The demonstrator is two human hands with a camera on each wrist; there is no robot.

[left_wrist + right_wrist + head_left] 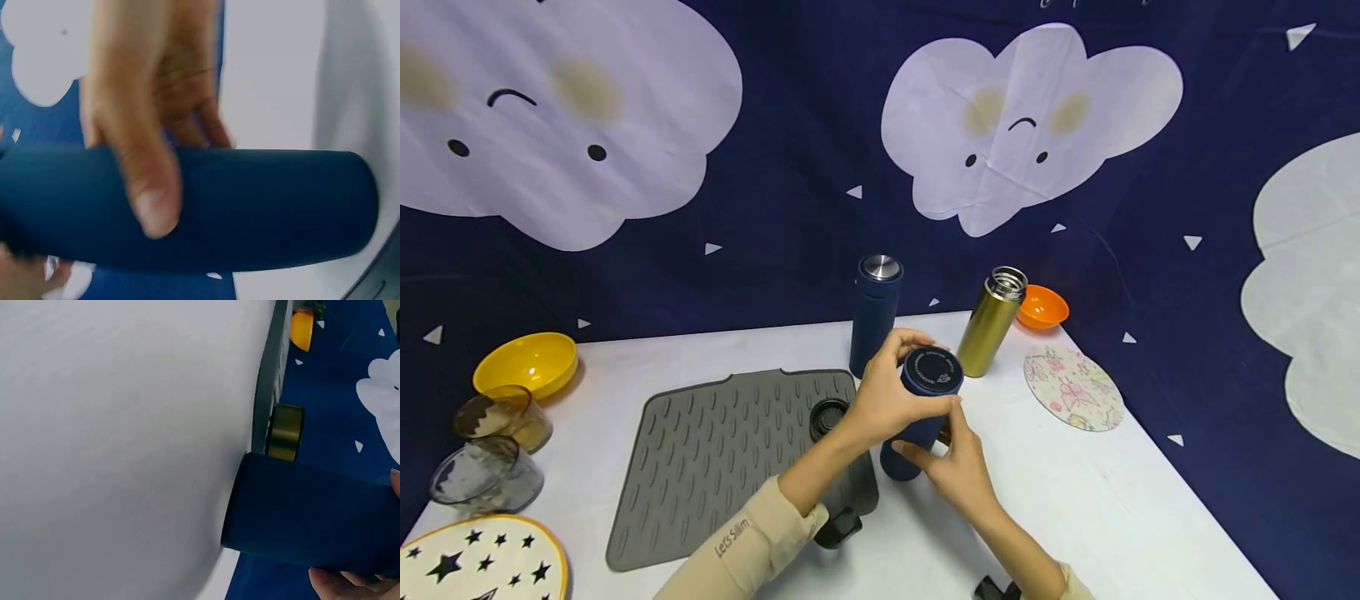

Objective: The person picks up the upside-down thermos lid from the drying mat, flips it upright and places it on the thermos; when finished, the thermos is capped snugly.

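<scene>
At the middle of the white desk (1097,500), I hold a dark blue flask (922,412) upside down and tilted, its lower end resting on the desk just beside the right edge of the grey ribbed mat (722,454). My left hand (883,396) wraps the upper end, fingers curled round the printed base that faces the head camera; the left wrist view shows a thumb (147,181) pressed across the blue body. My right hand (958,467) takes the flask lower down from the near side, fingertips against its wall, so both grips are grasping the same flask. The right wrist view shows the flask's end meeting the desk, with a gold-coloured lid (285,432) lying beyond it by the mat's edge.

Toward the far edge stand a second dark blue flask (874,312) with a silver cap and an uncapped gold flask (990,322), an orange bowl (1041,307) just behind the latter. A round flowered coaster (1073,389) lies toward the right edge. A dark lid (827,415) sits on the mat. At the left edge are a yellow bowl (527,363), an amber glass (505,418) and a grey glass (486,475), with a star-patterned plate (475,562) at the near left corner.
</scene>
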